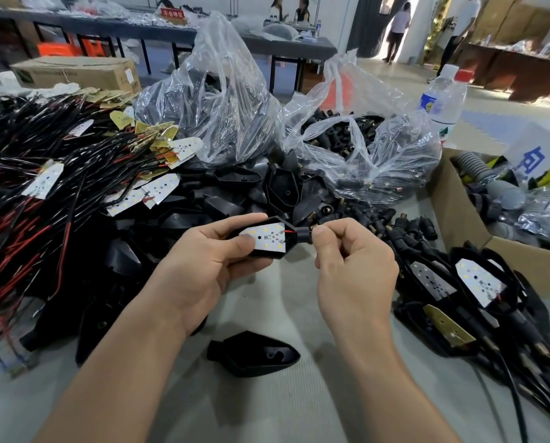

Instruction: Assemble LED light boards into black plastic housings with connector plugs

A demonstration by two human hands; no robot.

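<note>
My left hand [214, 257] grips a black plastic housing [264, 254] with a white LED board [267, 238] lying inside it, thumb pressing on the board's left end. A red wire runs from the board's right end into the housing's neck. My right hand [350, 263] pinches a black connector plug [306, 235] at that neck between thumb and forefinger. An empty black housing [254, 353] lies on the table just below my hands.
A heap of wired LED boards [59, 174] fills the left. Loose housings [235, 193] and two clear bags [222, 100] of black parts stand behind. Finished units [478, 282] lie at right beside a cardboard box [452, 199]. A plastic bottle [443, 100] stands far right.
</note>
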